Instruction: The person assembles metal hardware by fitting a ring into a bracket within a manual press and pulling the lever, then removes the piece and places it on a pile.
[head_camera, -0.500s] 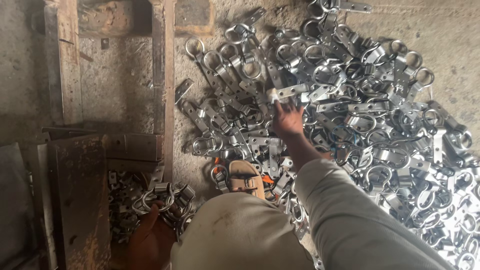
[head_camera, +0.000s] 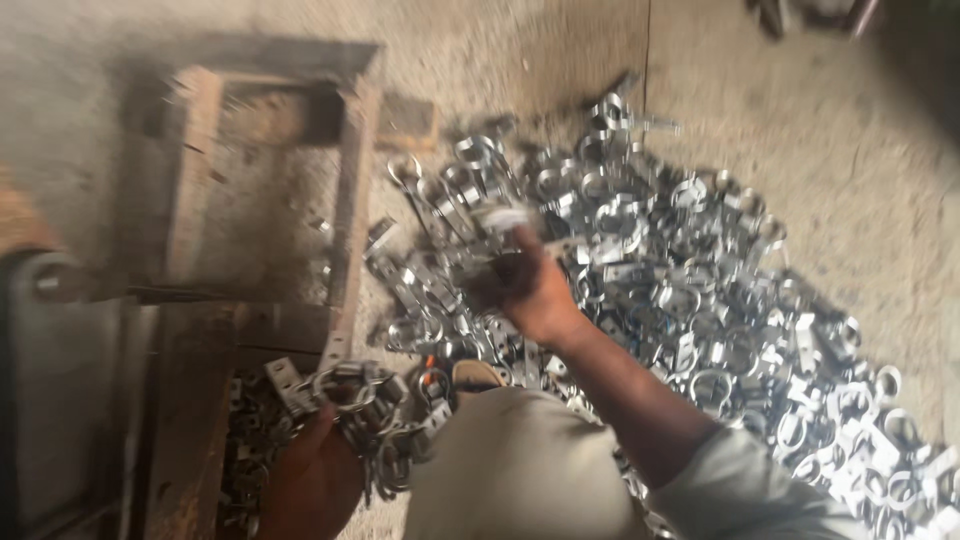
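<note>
**No packages, labels, signs or screens**

We find no package, label, sign or screen anywhere in this view.
</note>
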